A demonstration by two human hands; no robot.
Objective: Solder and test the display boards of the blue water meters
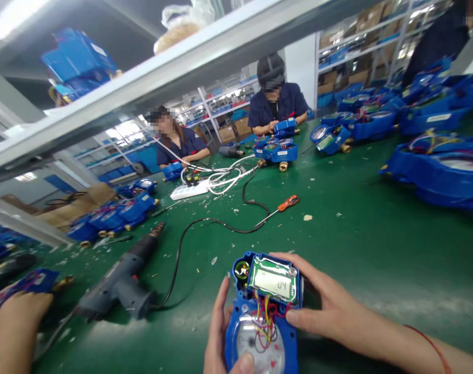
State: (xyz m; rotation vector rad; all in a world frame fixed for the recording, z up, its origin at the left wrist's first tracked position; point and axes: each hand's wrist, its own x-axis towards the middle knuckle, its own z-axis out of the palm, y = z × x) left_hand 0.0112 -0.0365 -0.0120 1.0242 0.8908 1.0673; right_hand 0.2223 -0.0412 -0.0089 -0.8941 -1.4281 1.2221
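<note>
A blue water meter (293,337) is held low over the green bench, its round dial toward me. On its upper part is a green circuit board with a lit display (273,283). Red, yellow and black wires (265,317) run from the board across the dial. My left hand (221,337) grips the meter's left side, thumb over the dial's lower edge. Around the right side of the display housing my right hand (318,301) is closed, thumb at its lower corner; some of its fingers are hidden behind the meter.
A heat gun (119,280) lies left, its black cord crossing the bench. Beyond are an orange-handled screwdriver (289,202) and a white power strip (189,190). More meters (435,171) stand right. A co-worker's hand (22,317) is at far left; two people sit opposite. A shelf beam (143,78) crosses above.
</note>
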